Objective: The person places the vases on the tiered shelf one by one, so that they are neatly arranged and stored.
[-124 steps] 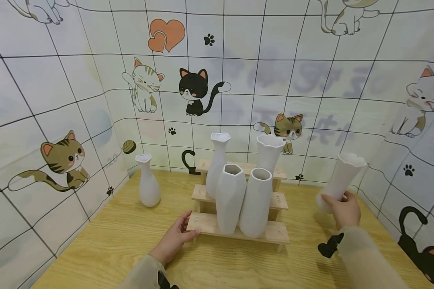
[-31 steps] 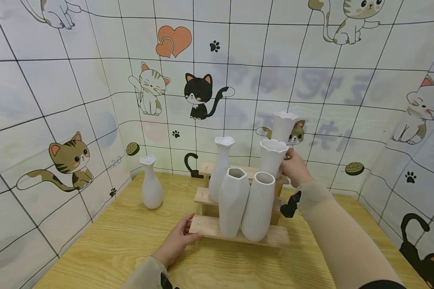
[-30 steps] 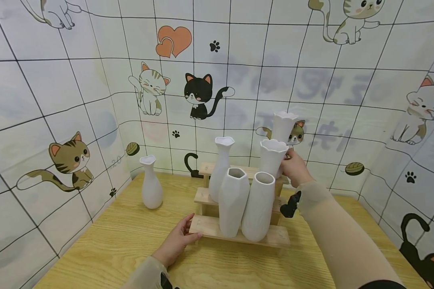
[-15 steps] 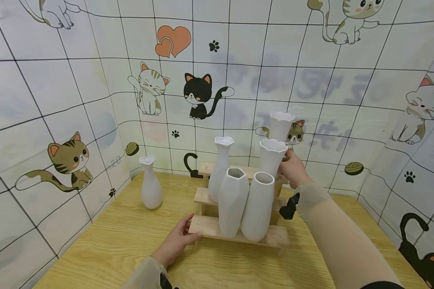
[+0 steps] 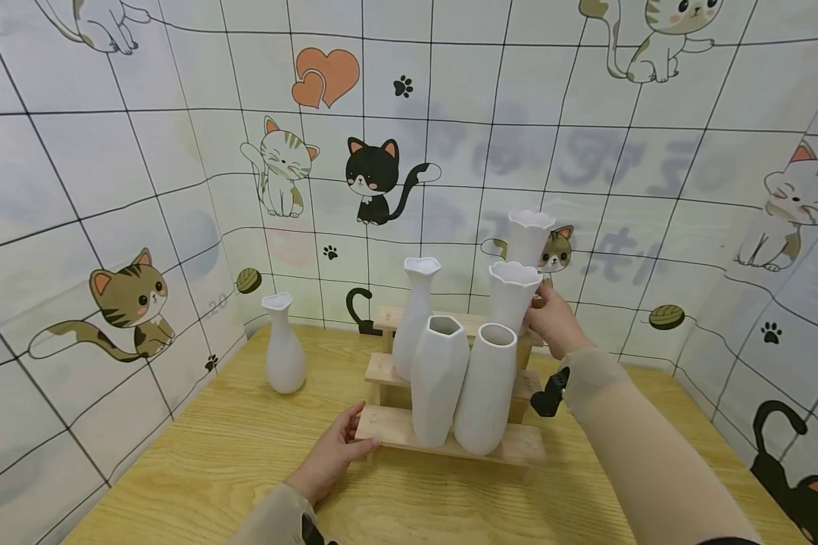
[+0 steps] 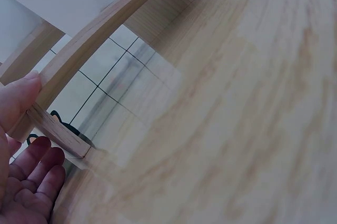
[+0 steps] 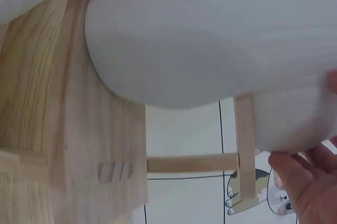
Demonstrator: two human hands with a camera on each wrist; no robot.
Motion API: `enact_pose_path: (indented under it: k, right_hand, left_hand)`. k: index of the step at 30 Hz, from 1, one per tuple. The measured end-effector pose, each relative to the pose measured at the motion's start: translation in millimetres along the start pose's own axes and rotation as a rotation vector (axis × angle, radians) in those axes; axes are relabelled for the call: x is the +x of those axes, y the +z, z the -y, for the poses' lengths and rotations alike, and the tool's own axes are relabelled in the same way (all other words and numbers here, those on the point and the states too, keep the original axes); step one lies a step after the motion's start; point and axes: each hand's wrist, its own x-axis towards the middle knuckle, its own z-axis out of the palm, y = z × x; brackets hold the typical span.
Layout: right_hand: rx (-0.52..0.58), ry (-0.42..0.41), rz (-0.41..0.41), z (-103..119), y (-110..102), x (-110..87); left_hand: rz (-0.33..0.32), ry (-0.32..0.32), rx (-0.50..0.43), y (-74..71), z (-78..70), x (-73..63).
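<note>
A three-step wooden stand (image 5: 394,428) bears several white vases. My left hand (image 5: 332,456) grips the left end of its lowest step, the thumb on the board and the fingers by the leg in the left wrist view. At the back right, my right hand (image 5: 556,321) holds a white vase with a ruffled rim (image 5: 529,238) at the top step; its base (image 7: 295,121) is by the top board in the right wrist view. Another ruffled vase (image 5: 511,295) stands in front and partly hides it. A narrow-necked vase (image 5: 412,325), a faceted vase (image 5: 439,386) and a cylindrical vase (image 5: 485,393) stand lower.
A second narrow-necked white vase (image 5: 285,352) stands on the wood-grain table (image 5: 198,462), left of the stand. Behind and at both sides hangs a white gridded cloth (image 5: 463,83) printed with cats.
From the table's right side, my right hand has carried the ruffled vase leftward to the stand's top step. During the last second it shifted slightly left. My left hand has kept its grip.
</note>
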Motion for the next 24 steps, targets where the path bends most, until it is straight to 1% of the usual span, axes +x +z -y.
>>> enact_pose_path:
  k: [3,6,8,11,17,20,24]
  right_hand:
    - [-0.010,-0.004,0.025,-2.5,-6.0,-4.4]
    - [-0.014,0.011,0.025,-5.9,-12.6,-12.5]
    - [-0.028,0.034,0.004,-9.1,-17.0,-18.6]
    - [-0.017,0.058,-0.041,-15.4,-21.7,-28.6]
    - [0.002,0.047,-0.139,-35.2,-26.2,-50.7]
    - [0.040,0.050,-0.171,-47.0,-26.9,-63.2]
    - [0.101,0.085,-0.201,-62.3,-23.2,-80.4]
  left_hand:
    - [0.002,0.001,0.002,0.4,-0.3,-0.1]
    - [0.000,0.002,0.008,0.8,-0.7,-0.4]
    - [-0.003,0.002,0.010,0.9,-0.8,-0.6]
    - [-0.006,0.003,0.013,0.9,-0.8,-0.6]
    - [-0.009,0.003,0.005,0.5,1.2,0.3]
    - [-0.010,0.003,0.005,0.3,1.6,0.7]
    - [-0.007,0.002,0.003,0.5,0.8,0.3]
